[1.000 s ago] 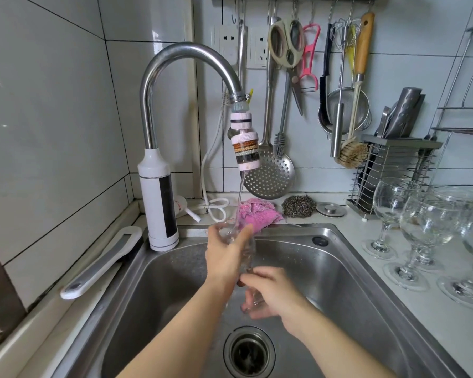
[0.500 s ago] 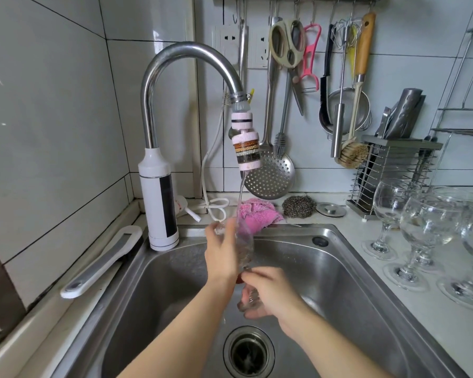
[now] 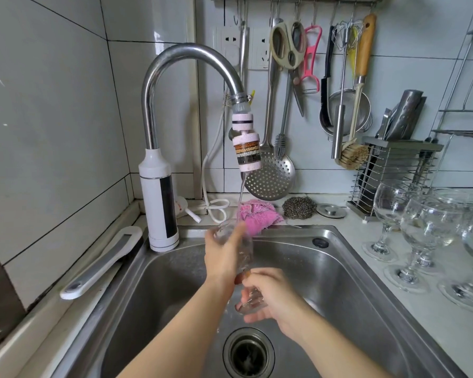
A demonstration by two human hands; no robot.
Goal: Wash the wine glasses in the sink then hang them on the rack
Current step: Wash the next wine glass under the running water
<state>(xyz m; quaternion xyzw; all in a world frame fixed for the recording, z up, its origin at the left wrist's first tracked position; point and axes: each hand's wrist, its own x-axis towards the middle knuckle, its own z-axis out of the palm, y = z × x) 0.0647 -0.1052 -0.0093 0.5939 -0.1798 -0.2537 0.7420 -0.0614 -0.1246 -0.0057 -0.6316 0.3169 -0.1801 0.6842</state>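
Two hands (image 3: 253,279) hold one wine glass (image 3: 243,249); four glasses (image 3: 426,227) wait.

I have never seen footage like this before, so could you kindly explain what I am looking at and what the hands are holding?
There is no machine: a person wears a wide-angle camera on the head, looking forward and down at their own bare hands over a steel sink. The left hand wraps the bowl of a wine glass under a thin stream from the tap; the right hand holds its foot. On the counter to the right stand more glasses, beside a wire holder. Behind the sink lie a pink cloth and a scourer. Utensils hang on the wall.
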